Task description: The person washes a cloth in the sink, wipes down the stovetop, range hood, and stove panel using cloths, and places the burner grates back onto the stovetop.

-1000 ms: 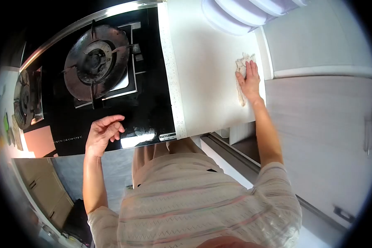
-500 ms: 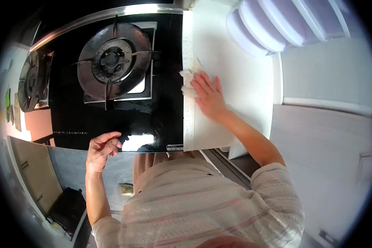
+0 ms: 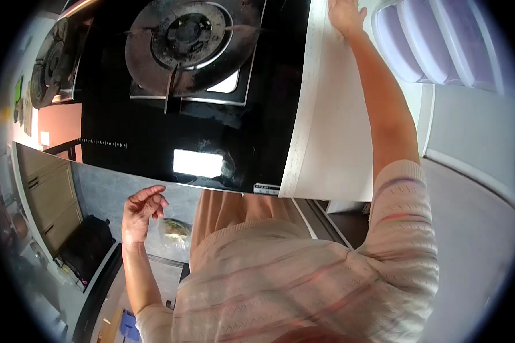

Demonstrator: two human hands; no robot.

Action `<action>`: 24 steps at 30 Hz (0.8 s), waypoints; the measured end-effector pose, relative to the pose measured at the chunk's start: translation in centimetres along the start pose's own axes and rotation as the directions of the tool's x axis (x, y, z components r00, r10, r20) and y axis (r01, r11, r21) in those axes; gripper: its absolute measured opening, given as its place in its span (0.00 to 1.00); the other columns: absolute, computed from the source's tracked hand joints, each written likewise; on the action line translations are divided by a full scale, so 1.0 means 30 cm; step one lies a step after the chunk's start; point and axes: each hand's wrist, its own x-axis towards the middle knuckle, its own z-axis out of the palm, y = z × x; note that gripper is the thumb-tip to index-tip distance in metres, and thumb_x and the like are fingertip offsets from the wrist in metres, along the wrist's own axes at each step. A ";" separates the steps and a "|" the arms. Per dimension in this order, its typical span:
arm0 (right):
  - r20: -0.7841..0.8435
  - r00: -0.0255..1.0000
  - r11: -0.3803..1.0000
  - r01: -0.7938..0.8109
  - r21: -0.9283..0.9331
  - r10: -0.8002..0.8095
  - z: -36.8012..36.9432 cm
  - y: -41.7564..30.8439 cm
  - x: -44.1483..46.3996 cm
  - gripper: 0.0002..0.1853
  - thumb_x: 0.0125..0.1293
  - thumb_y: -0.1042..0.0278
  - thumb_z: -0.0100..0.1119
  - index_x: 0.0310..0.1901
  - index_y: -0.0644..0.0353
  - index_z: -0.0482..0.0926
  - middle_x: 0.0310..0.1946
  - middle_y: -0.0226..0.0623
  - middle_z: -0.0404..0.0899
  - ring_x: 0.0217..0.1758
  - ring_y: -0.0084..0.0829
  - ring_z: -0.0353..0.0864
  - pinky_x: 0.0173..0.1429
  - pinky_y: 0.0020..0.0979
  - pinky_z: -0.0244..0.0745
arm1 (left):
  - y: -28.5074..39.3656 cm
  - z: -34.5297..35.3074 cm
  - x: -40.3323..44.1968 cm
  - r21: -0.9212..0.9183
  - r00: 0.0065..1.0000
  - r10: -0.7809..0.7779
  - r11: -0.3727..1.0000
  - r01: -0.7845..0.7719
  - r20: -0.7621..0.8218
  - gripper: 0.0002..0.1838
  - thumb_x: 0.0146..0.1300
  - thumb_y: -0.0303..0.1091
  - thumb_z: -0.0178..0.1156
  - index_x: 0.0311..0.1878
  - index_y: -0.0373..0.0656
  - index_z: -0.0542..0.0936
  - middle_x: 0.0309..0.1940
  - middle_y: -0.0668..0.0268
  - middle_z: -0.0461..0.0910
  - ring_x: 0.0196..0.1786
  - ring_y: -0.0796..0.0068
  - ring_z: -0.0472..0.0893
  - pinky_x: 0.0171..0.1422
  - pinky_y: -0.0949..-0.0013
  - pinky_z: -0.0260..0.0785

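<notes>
My right hand reaches to the far end of the white counter strip, right of the black glass hob. Its thumb is out to the side, but the upper frame edge cuts off the fingers, so whatever lies under them is hidden. No white cloth shows in the view now. My left hand hangs in the air just in front of the hob's front edge, fingers loosely bent and apart, nothing in them. The large burner, with its round pan support, sits between and beyond both hands.
A second burner is at the hob's left. Stacked pale lilac racks stand close to my right forearm. Below the hob edge, a clear bag with something green lies near the floor. A dark box stands by the cabinet at left.
My right hand has slid forward along the counter from the hob's side edge, where it pressed a crumpled white cloth. The view has shifted; my left hand keeps nearly the same pose.
</notes>
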 end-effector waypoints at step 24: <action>-0.017 0.945 0.891 0.313 0.328 -0.325 -0.694 -0.989 -1.218 0.31 0.58 0.69 0.52 0.64 0.67 0.58 0.65 0.48 0.56 0.71 0.53 0.50 0.63 0.62 0.50 | -0.446 -0.679 -0.244 -0.086 0.999 0.047 0.995 -0.046 0.001 0.12 0.61 0.33 0.59 0.44 0.36 0.79 0.25 0.67 0.80 0.21 0.83 0.73 0.23 0.81 0.60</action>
